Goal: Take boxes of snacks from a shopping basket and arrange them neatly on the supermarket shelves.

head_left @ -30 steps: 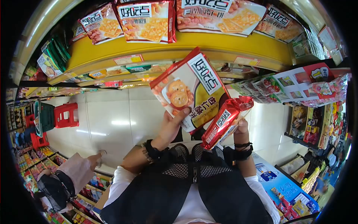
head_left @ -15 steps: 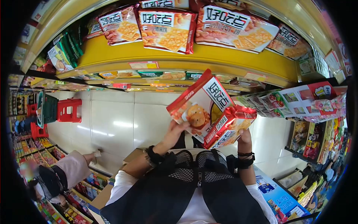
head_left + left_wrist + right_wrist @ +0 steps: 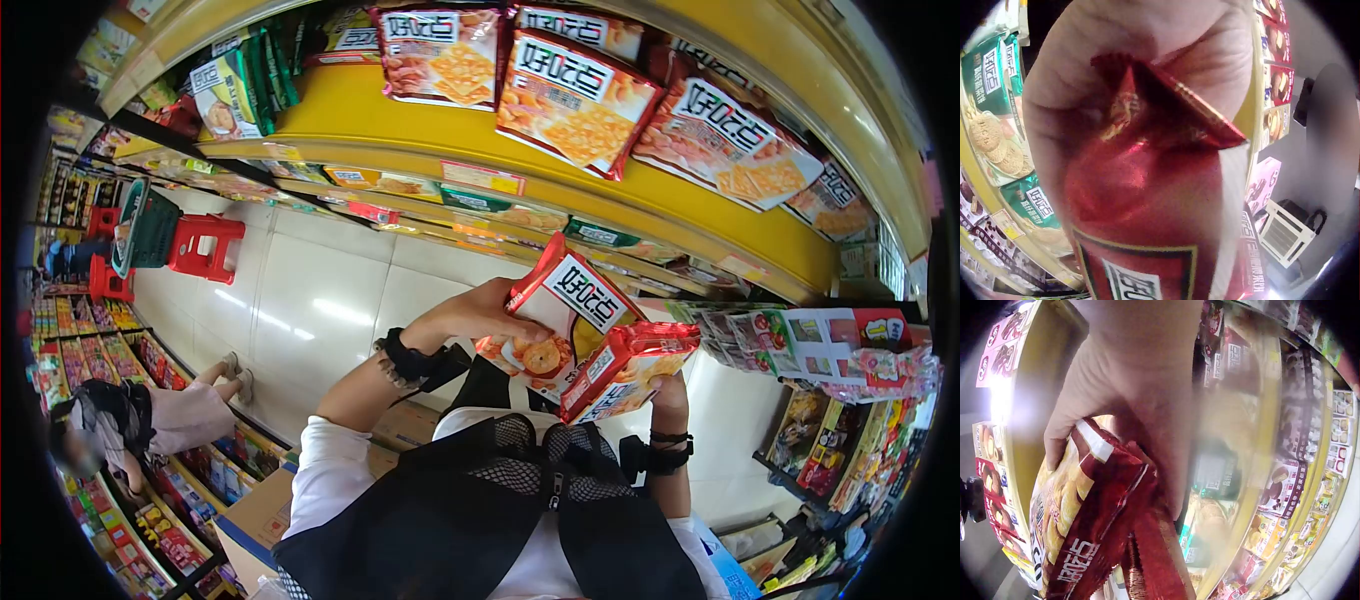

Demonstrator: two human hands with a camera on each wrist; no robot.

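Note:
In the head view my left hand (image 3: pixel 478 315) grips a beige and red biscuit packet (image 3: pixel 588 300) by its left edge, its thumb lying across the front with the round biscuit picture. The left wrist view shows the crinkled red end of that packet (image 3: pixel 1141 194) against the palm. My right hand (image 3: pixel 670 394) holds a second, red biscuit packet (image 3: pixel 632 372) by its right end, thumb on the front. This second packet is tilted and overlaps the lower right corner of the first. Seen from the right wrist, the hand (image 3: pixel 1132 394) curls round its red side (image 3: pixel 1094 531).
A yellow shelf (image 3: pixel 400 135) ahead carries several biscuit packets (image 3: pixel 575 100), with lower shelves beneath. Hanging packets (image 3: pixel 800 345) stick out at right. Red stools (image 3: pixel 205 248) and a green basket (image 3: pixel 135 228) stand in the aisle at left, where another person (image 3: pixel 150 420) is. Cardboard boxes (image 3: pixel 255 510) lie nearby.
The head view has turned left, so the shelf slants and sits further right. My left hand has shifted up along its packet, and the two packets have come closer together, overlapping more.

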